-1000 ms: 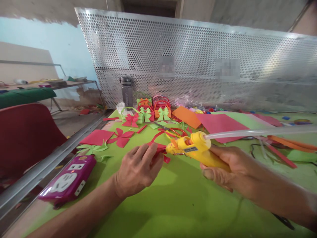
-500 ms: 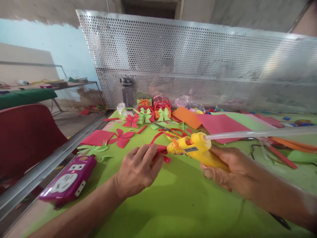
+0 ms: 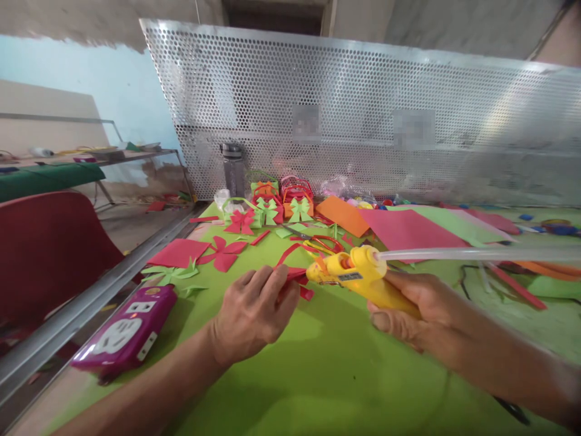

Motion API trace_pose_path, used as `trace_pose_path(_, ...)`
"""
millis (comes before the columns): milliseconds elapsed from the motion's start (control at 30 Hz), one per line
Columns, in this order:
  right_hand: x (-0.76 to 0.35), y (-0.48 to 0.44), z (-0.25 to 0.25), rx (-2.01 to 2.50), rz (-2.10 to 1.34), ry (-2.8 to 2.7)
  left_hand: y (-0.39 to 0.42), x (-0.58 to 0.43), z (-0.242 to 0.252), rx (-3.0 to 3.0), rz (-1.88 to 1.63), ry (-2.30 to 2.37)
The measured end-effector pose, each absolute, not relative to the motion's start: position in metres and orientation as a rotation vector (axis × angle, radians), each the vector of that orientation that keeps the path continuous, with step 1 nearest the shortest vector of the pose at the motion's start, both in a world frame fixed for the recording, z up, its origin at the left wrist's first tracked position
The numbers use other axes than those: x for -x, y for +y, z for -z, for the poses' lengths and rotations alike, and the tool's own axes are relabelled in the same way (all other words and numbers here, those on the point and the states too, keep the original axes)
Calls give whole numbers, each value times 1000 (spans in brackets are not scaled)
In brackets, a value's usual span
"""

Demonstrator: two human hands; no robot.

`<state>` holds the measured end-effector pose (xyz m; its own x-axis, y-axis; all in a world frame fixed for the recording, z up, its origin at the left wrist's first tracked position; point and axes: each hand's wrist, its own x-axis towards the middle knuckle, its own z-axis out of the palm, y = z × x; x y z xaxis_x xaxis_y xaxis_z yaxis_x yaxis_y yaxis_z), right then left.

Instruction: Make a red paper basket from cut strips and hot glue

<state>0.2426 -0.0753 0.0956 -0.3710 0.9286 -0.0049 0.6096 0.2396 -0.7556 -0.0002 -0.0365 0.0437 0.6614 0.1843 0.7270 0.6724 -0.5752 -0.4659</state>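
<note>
My left hand (image 3: 256, 312) is closed on a red paper piece (image 3: 297, 274), its fingers hiding most of it. A thin red strip curves up behind the fingers. In my right hand (image 3: 422, 315) is a yellow hot glue gun (image 3: 363, 275), gripped by its handle. The gun's nozzle points left and meets the edge of the red paper, or lies right beside it. A long translucent glue stick (image 3: 454, 254) sticks out of the gun's back toward the right.
Left stands a purple power strip (image 3: 129, 330). Beyond my hands lie scissors (image 3: 324, 244), a red paper bow (image 3: 223, 253), orange paper (image 3: 342, 215) and red sheets (image 3: 408, 230). Small paper bags with bows (image 3: 299, 209) and a bottle (image 3: 233, 169) stand before a perforated metal panel (image 3: 354, 91).
The glue gun's rear and its glue stick have dipped slightly, while the nozzle stays at the red paper. My left hand has hardly moved.
</note>
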Motion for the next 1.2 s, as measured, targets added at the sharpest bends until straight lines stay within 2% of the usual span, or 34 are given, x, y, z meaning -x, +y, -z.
trace_pose_path(433, -247, -82, -92, 1263, -988, -2000, -32, 1, -38, 2125, 826, -691)
trace_pose_path(600, -258, -84, -83, 1250, -830, -1984, -29, 4, -37, 2148, 820, -716)
trace_pose_path(667, -265, -81, -79, 1302, -640, -2004, -27, 6, -38, 2132, 835, -703)
trace_pose_path(1000, -311, -70, -39, 2048, 945, -2131, -20, 15, -36, 2052, 881, -689)
trace_pose_path(1100, -318, -64, -27, 2208, 1128, -2092, -19, 16, -35, 2062, 888, -664)
trace_pose_path(1200, -327, -56, -20, 2248, 1130, -2125, -20, 16, -35, 2076, 884, -682)
